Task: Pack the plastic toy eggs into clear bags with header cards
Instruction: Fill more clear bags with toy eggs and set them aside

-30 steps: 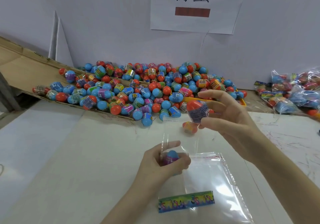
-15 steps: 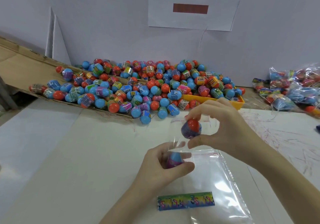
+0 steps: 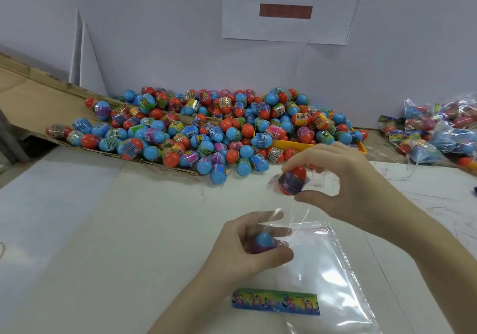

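My left hand (image 3: 247,248) grips a blue-topped toy egg (image 3: 263,242) with a purple wrap, together with the raised mouth of a clear bag (image 3: 327,277) that lies on the white table. My right hand (image 3: 343,186) pinches a red egg (image 3: 293,180) with a purple label between thumb and fingers, a little above and beyond the bag's mouth. A colourful header card (image 3: 275,301) lies flat near the front edge, beside the bag's lower part. A large heap of loose blue and red eggs (image 3: 206,129) fills the back of the table.
A cardboard ramp (image 3: 33,96) slopes down from the left under the heap. An orange tray (image 3: 291,144) sits half buried in eggs. Filled clear bags (image 3: 438,132) are piled at the far right. A paper sign (image 3: 286,5) hangs on the wall.
My right hand has brought the red egg down and toward me, from over the heap to just above the bag's mouth. My left hand keeps its hold on the blue egg and bag.
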The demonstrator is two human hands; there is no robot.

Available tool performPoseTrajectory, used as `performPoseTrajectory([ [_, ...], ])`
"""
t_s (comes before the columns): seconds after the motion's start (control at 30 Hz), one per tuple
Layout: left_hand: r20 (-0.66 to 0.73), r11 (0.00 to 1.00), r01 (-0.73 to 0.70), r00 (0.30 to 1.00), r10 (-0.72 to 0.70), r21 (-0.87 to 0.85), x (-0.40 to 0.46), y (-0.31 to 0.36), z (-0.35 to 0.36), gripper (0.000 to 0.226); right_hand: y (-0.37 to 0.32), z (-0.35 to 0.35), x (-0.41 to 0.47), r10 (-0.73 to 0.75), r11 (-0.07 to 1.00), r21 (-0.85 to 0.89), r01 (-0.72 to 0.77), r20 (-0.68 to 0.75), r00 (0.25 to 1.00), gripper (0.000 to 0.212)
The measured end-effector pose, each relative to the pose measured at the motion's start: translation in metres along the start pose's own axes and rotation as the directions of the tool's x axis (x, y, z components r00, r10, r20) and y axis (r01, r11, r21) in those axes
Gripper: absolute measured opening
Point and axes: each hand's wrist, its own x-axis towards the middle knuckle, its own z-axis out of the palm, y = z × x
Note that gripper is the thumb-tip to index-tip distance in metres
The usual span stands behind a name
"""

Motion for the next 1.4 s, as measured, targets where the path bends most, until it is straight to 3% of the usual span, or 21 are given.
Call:
performPoseTrajectory([
  [0.07,0.002,1.000,-0.003,1.000,0.003,-0.014,0.000,0.001,0.000,0.043,-0.001,-0.006,0.002,-0.030,1.000,-0.009,0.030,0.028,0.999,0.042],
  [0.23,0.000,1.000,-0.024,1.000,0.024,-0.018,0.000,0.002,-0.001,0.035,-0.001,-0.018,0.011,-0.036,0.997,-0.054,0.052,0.259,0.965,0.047],
  [0.63,0.000,0.999,-0.027,1.000,0.027,-0.028,0.000,0.001,-0.002,0.035,-0.001,-0.030,0.018,-0.017,0.998,-0.044,0.038,0.408,0.913,0.041],
  [0.8,0.006,0.999,-0.033,0.999,0.034,-0.023,-0.001,0.003,-0.002,0.034,0.003,-0.026,0.022,0.006,0.984,-0.162,0.079,0.464,0.886,0.048],
  [0.93,0.007,0.999,-0.033,0.999,0.033,-0.017,-0.001,0.004,-0.001,0.033,0.003,-0.022,0.020,-0.018,0.998,-0.045,0.053,0.563,0.826,0.034],
  [1.13,-0.018,1.000,-0.005,1.000,0.005,-0.030,0.000,0.004,0.000,0.029,0.010,-0.017,0.020,-0.034,0.999,-0.006,0.045,0.558,0.829,0.023],
  [1.27,-0.004,0.999,0.016,1.000,-0.016,-0.033,0.000,0.002,0.000,0.031,0.016,-0.007,0.018,-0.055,0.998,0.040,0.040,0.570,0.820,0.031],
  [1.33,0.001,0.999,0.019,1.000,-0.019,-0.045,-0.001,0.002,0.000,0.031,0.019,-0.002,0.017,-0.051,0.996,0.089,-0.004,0.613,0.789,0.035],
  [1.4,-0.011,0.997,0.016,1.000,-0.016,-0.078,0.000,0.002,0.000,0.029,0.025,0.002,0.020,-0.052,0.952,0.268,-0.147,0.616,0.786,0.038],
])
